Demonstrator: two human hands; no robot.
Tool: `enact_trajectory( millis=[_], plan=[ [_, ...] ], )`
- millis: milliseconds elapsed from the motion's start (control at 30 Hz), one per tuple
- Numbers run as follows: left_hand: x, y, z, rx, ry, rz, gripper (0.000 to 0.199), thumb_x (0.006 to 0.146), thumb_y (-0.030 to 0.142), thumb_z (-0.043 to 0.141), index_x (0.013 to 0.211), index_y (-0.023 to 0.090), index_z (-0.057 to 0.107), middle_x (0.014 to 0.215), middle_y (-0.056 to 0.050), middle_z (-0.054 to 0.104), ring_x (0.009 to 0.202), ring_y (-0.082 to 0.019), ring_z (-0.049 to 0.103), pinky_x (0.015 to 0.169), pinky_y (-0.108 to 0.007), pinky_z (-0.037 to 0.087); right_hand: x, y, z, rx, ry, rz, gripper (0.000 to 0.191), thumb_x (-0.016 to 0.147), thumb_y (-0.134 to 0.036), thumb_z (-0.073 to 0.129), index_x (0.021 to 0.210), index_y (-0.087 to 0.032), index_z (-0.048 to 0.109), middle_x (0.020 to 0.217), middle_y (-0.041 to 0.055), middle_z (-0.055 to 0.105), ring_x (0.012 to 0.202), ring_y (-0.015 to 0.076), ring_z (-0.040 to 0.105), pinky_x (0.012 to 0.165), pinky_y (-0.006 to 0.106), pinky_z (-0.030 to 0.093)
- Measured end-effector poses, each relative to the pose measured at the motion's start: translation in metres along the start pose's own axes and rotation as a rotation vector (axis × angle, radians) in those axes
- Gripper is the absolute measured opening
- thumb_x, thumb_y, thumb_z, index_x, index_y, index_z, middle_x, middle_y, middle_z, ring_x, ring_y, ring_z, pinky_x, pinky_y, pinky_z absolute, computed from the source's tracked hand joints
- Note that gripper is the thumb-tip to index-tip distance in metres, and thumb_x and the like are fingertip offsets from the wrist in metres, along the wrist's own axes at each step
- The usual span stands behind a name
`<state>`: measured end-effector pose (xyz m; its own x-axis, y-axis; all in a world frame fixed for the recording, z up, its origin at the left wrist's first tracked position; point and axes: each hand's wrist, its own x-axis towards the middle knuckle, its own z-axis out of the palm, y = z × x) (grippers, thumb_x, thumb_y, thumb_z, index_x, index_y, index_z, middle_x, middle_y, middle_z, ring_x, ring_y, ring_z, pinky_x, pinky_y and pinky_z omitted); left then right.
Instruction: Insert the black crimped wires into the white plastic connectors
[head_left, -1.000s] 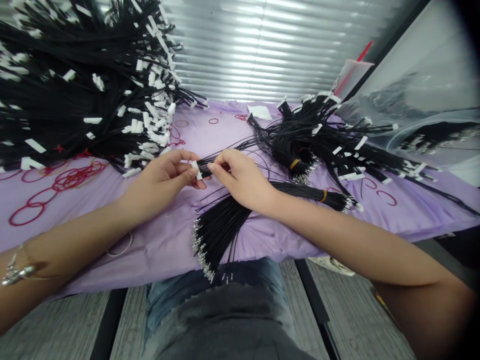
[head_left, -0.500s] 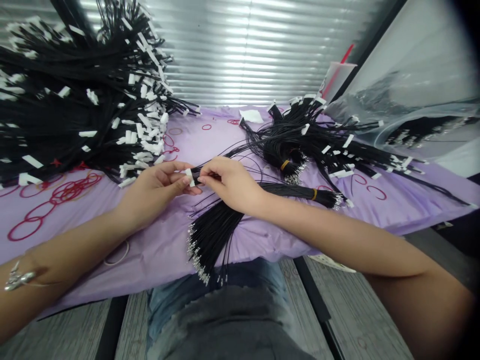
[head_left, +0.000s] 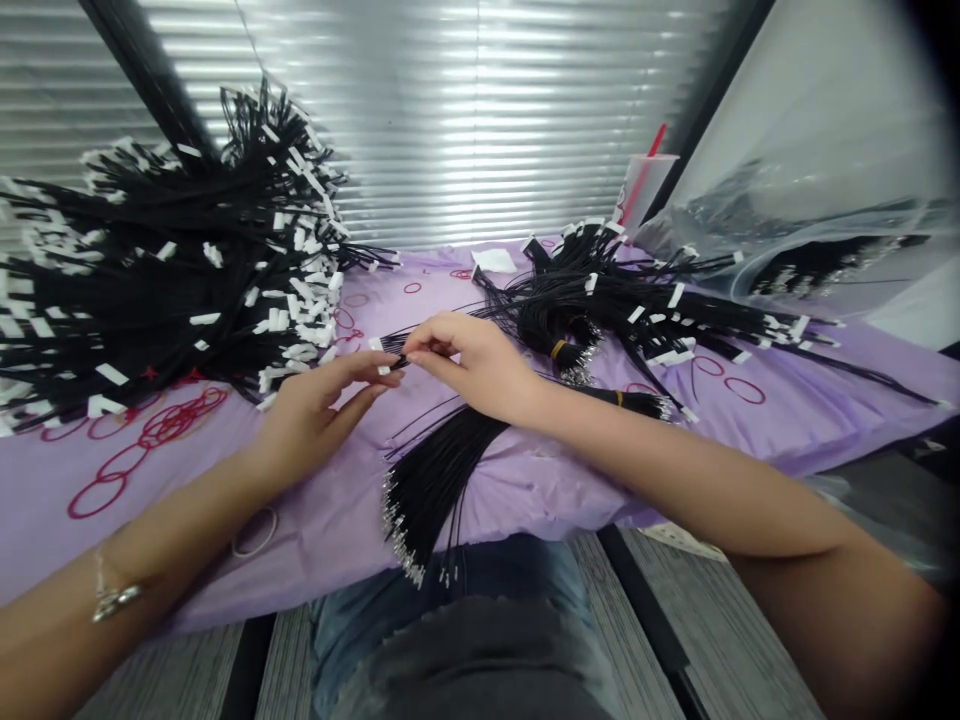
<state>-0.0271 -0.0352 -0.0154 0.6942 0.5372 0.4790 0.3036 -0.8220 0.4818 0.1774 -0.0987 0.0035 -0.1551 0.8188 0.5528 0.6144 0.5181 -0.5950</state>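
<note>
Black wires [head_left: 394, 341] — sideways, white ends [head_left: 384, 370] leftward

I see 1 cup [head_left: 649, 186] with 1 red straw [head_left: 658, 139] at the upper right of the frame, blinds [head_left: 480, 120] across the top, my jeans [head_left: 540, 572] at bottom centre, grey floor [head_left: 739, 620] lower right.

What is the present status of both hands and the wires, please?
Right hand pinching black wires. Left hand near their white-tipped end. Silver-tipped wire bundle close by.
</note>
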Motion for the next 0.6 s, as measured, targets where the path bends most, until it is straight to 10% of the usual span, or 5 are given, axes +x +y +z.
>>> enact_trajectory(
  millis=[200,400,500,600],
  plan=[
    [0.007,-0.012,-0.002,0.361,0.287,0.324,0.016,0.087,0.015,0.057,0.097,0.020,0.069,0.099,-0.006,0.063,0.092,-0.015,0.063,0.081,-0.027,0.053,-0.002,0.005,0.007,-0.084,-0.110,-0.147,0.015,0.087,-0.020,0.055,0.089,-0.011,0.067,0.084,0.0034,0.065,0.077,0.0073,0.055,0.074,0.020,0.040],
    [0.007,-0.014,-0.008,0.405,0.106,0.655,0.016,0.087,0.021,0.061,0.102,0.017,0.066,0.097,-0.008,0.068,0.089,-0.017,0.064,0.083,-0.031,0.052,-0.002,0.008,0.006,-0.167,-0.017,-0.143,0.011,0.084,-0.017,0.060,0.091,-0.011,0.065,0.087,0.0047,0.064,0.081,0.0096,0.057,0.077,0.022,0.045],
    [0.015,-0.019,-0.012,0.417,0.112,0.573,0.017,0.089,0.022,0.057,0.101,0.014,0.066,0.094,-0.009,0.071,0.086,-0.017,0.065,0.080,-0.029,0.052,-0.002,0.004,0.001,-0.295,0.053,-0.212,0.013,0.086,-0.016,0.056,0.092,-0.011,0.065,0.096,0.0086,0.062,0.092,0.0129,0.056,0.084,0.026,0.046],
    [0.033,-0.026,-0.019,0.372,0.091,0.370,0.021,0.092,0.026,0.051,0.096,0.013,0.067,0.092,-0.009,0.071,0.086,-0.018,0.066,0.079,-0.027,0.051,-0.004,-0.002,0.001,-0.335,-0.146,-0.209,0.018,0.089,-0.018,0.049,0.094,-0.011,0.066,0.096,0.0087,0.063,0.092,0.0138,0.057,0.085,0.027,0.047]
  ],
)
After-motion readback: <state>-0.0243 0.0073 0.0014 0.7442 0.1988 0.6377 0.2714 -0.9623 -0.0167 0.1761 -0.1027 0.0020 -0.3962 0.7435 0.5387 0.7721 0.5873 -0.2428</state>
